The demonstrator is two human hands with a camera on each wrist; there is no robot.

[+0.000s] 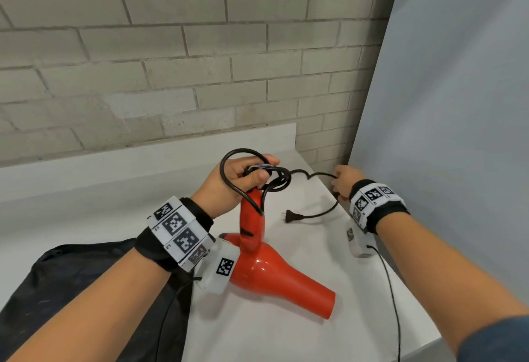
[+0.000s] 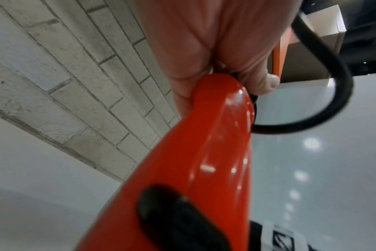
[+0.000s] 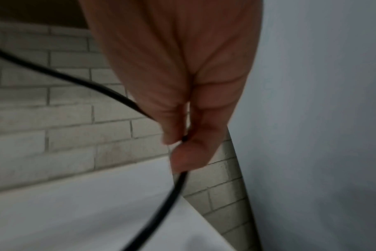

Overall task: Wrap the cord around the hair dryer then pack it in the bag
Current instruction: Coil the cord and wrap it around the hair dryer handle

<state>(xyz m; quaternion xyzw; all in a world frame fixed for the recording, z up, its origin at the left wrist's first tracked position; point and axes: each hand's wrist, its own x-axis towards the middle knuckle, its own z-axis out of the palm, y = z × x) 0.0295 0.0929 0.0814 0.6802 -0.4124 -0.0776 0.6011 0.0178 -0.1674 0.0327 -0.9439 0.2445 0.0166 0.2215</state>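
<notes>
Wrapping is under way: our left hand clamps loops of cord on the hair dryer handle, our right hand at three o'clock pinches the slack, and next we judge another turn is needed.

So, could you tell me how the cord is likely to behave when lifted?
Probably floppy: the cord sags between the left hand and right hand. Likely springy, since its loops bulge. The plug end would likely dangle.

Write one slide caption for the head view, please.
Left hand grips red hair dryer handle and cord loops; right hand pinches the cord.
</notes>
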